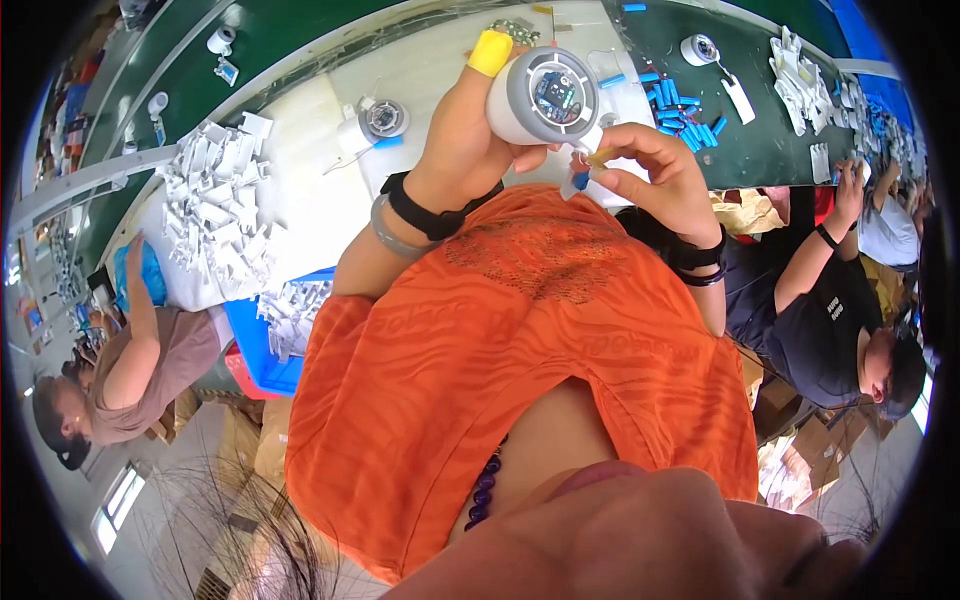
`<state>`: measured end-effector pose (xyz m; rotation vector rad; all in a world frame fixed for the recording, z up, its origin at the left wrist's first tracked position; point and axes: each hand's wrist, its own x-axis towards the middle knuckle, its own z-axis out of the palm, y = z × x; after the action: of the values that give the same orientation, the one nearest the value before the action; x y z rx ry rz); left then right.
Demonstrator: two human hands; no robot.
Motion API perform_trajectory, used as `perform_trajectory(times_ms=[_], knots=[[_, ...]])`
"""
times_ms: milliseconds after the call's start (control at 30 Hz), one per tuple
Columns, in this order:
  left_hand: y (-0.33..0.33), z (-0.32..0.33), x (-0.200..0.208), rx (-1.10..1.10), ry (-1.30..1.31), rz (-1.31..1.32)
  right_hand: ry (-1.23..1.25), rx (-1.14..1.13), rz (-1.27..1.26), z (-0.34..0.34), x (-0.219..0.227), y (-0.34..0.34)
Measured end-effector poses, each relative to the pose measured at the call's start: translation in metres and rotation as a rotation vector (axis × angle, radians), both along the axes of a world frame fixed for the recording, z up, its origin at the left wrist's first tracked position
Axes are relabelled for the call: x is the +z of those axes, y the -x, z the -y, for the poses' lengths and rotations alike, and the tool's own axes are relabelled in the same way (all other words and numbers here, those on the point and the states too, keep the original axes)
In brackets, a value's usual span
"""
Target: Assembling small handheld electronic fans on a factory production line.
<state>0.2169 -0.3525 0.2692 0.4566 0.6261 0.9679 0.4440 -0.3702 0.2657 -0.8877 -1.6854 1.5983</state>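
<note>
My left hand (468, 125) is closed around a round white housing (512, 112) with a grey rim. A circuit board (557, 95) shows behind the rim's spokes. Yellow covering (491, 52) wraps a fingertip of that hand. Just below the housing's lower right side, the thumb and forefinger of my right hand (655, 180) are pinched together. What lies between them is too small to make out; a little blue piece (581, 180) shows beside the fingertips. Left of my hands, a similar round housing (384, 118) rests on the white work surface (310, 120).
Loose blue cylindrical batteries (688, 115) lie on the green table (750, 150) at right, near another housing (699, 49). White plastic shells (215, 195) are heaped at left, above a blue bin (255, 345). Co-workers sit on both sides; one wears a black shirt (800, 300).
</note>
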Motion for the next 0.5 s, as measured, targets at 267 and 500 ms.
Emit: perform_trajectory(times_ms=[267, 500], knots=[[-0.003, -0.001, -0.019, 0.002, 0.046, 0.052, -0.044, -0.058, 0.014, -0.002, 0.002, 0.002], [-0.001, -0.004, -0.030, -0.038, 0.009, 0.078, -0.018, -0.101, -0.076, -0.003, -0.001, 0.008]])
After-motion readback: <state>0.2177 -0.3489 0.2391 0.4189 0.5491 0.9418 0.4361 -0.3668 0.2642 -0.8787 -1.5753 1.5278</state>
